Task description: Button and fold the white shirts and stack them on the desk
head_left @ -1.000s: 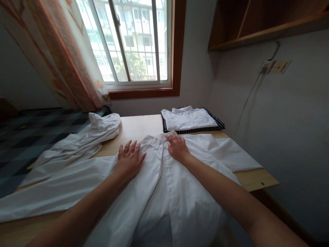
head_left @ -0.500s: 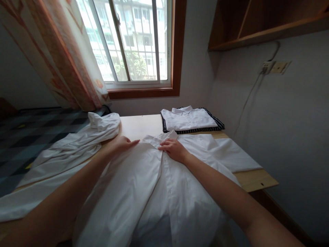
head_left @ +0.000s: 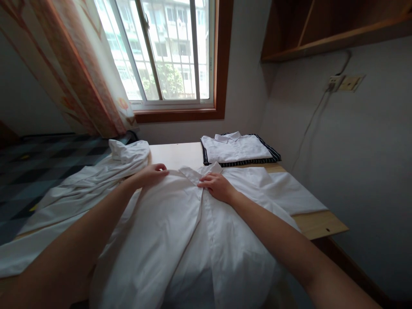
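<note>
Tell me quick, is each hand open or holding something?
Left hand: closed on the white shirt at the shoulder.
Right hand: touching it below the collar; grip can't be told.

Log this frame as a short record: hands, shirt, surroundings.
left hand: pinching shirt at the shoulder
right hand: fingertips on shirt just below collar, grip unclear
shirt: white, spread on table, collar toward window
far right of table: folded white shirt on black striped cloth
left of shirt: rumpled white cloth
left background: checked bedding, patterned curtain
</note>
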`<act>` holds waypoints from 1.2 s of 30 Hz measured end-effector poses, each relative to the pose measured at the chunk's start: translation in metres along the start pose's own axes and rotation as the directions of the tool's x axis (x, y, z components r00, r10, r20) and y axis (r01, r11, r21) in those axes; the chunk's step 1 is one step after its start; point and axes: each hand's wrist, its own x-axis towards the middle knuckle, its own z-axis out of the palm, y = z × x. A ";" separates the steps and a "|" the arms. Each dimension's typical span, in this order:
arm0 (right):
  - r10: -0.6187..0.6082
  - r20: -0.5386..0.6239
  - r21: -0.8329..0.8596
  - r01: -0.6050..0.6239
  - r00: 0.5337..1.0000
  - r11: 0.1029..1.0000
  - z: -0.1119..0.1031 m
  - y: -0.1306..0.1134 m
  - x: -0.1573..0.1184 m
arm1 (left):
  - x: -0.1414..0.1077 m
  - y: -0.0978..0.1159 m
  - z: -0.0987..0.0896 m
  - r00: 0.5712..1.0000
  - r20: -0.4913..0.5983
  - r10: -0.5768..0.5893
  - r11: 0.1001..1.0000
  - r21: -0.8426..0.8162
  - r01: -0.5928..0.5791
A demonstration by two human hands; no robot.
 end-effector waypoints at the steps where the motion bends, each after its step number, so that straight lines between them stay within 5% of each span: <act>1: -0.001 -0.002 0.005 0.001 1.000 1.000 0.000 0.000 0.000 | 0.002 -0.002 0.001 0.999 -0.015 0.050 0.988 0.145 -0.047; 6: -0.005 -0.005 0.006 0.005 1.000 1.000 0.002 0.002 -0.001 | 0.002 -0.019 0.014 0.969 0.000 0.246 0.776 0.599 -0.197; 11: 0.008 -0.004 0.013 -0.008 1.000 1.000 0.004 0.003 -0.001 | -0.007 -0.023 0.018 0.959 -0.049 0.278 0.710 0.683 -0.171; 14: 0.009 -0.006 0.023 -0.009 1.000 1.000 0.005 0.004 -0.001 | -0.015 -0.008 0.022 0.899 -0.117 0.422 0.657 0.723 -0.214; 18: 0.008 0.002 0.029 -0.008 1.000 1.000 0.004 0.004 0.000 | -0.023 0.021 0.049 0.810 -0.183 0.556 0.737 0.560 -0.380; 20: 0.017 0.008 0.030 -0.017 1.000 0.999 0.003 0.003 0.000 | -0.023 0.028 0.071 0.821 -0.175 0.543 0.776 0.478 -0.411; 25: 0.037 0.010 0.031 -0.037 0.999 0.999 0.001 0.001 -0.001 | -0.016 0.020 0.111 0.930 -0.096 0.355 0.848 0.452 -0.276; 32: 0.038 0.001 0.087 -0.038 0.999 0.995 0.001 0.002 -0.005 | -0.014 0.022 0.095 0.973 0.085 0.214 0.854 0.467 -0.228; 36: 0.006 -0.026 0.173 -0.001 1.000 0.985 -0.002 0.006 -0.008 | -0.021 0.026 0.094 0.986 0.036 0.165 0.855 0.492 -0.161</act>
